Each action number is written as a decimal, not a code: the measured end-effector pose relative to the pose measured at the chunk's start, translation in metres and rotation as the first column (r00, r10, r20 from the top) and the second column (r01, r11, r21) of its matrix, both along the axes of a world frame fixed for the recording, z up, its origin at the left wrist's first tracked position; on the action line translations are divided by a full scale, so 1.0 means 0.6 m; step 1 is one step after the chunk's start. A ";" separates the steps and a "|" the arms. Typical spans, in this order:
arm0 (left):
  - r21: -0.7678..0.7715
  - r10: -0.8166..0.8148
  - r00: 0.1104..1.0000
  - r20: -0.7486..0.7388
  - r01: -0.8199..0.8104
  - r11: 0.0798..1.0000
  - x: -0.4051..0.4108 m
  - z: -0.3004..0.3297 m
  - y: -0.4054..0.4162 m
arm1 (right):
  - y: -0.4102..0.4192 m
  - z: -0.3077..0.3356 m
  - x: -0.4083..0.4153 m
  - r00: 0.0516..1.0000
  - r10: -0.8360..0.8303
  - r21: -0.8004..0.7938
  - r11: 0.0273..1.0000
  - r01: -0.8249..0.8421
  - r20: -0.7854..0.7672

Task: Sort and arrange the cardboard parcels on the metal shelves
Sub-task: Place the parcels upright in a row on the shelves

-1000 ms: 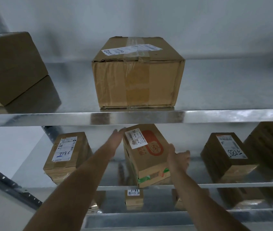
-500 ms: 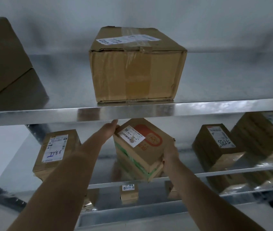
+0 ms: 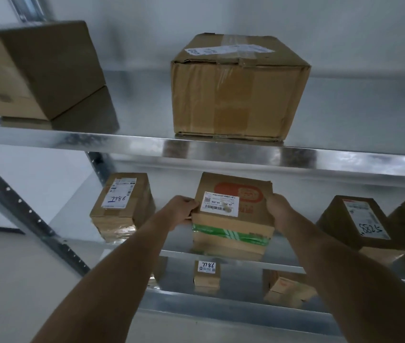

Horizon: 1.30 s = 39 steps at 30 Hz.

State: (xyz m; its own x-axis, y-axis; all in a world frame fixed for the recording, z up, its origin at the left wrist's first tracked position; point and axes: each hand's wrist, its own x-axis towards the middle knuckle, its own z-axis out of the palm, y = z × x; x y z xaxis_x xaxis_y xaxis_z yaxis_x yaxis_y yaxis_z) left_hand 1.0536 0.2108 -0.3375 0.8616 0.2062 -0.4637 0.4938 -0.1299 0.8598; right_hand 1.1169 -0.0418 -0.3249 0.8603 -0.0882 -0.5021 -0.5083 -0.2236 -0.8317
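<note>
Showing three metal shelves seen from the front and slightly above. A parcel (image 3: 233,219) printed with a red logo and bound by a green strap is held at the middle shelf (image 3: 285,264), near its front edge; whether it rests on the shelf cannot be told. The parcel is gripped at its left edge by the left hand (image 3: 180,210), fingers curled round it, and at its right edge by the right hand (image 3: 279,209), fingers likewise wrapped on it. A white barcode label (image 3: 220,203) is carried on its top face.

On the same shelf, a labelled box (image 3: 122,206) marked 7786 is set to the left, apart from the parcel, and a dark box (image 3: 355,221) with a handwritten label is set to the right. On the top shelf (image 3: 221,149), a large taped box (image 3: 238,90) stands above the parcel, and a blurred tilted box (image 3: 38,70) is seen far left. On the bottom shelf (image 3: 221,304), a small box (image 3: 206,274) marked 7786 and another carton (image 3: 288,288) are visible. A perforated upright (image 3: 23,214) is seen at left.
</note>
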 end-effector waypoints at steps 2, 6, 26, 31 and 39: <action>-0.053 0.022 0.999 -0.028 -0.023 0.998 -0.007 0.006 -0.011 | -0.009 -0.008 0.012 0.999 0.024 -0.011 1.000 -0.023 0.025; -0.095 0.046 0.998 -0.040 -0.050 0.994 -0.015 0.012 -0.022 | -0.018 -0.019 0.021 0.997 0.057 -0.039 0.998 -0.056 0.042; 0.404 -0.010 0.978 0.206 -0.076 0.912 -0.064 0.033 0.059 | 0.046 -0.001 0.003 0.901 0.233 -0.730 0.673 0.123 0.367; 0.513 0.107 0.943 0.315 -0.265 0.816 -0.103 0.026 0.232 | 0.203 0.002 -0.033 0.740 0.391 -0.758 0.608 0.238 0.547; 0.415 0.115 0.992 -0.051 -0.083 0.906 -0.135 -0.043 0.443 | 0.520 -0.031 -0.162 0.871 0.355 -0.425 0.884 -0.195 0.339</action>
State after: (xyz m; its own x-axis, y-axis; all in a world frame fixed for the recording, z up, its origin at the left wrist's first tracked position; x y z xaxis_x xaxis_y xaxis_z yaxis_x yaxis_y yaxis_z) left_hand 0.9727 0.4765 -0.3630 0.7940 0.4746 -0.3800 0.5817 -0.4114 0.7016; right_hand 1.0196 0.2703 -0.3435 0.9930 0.0746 -0.0919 -0.0244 -0.6308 -0.7755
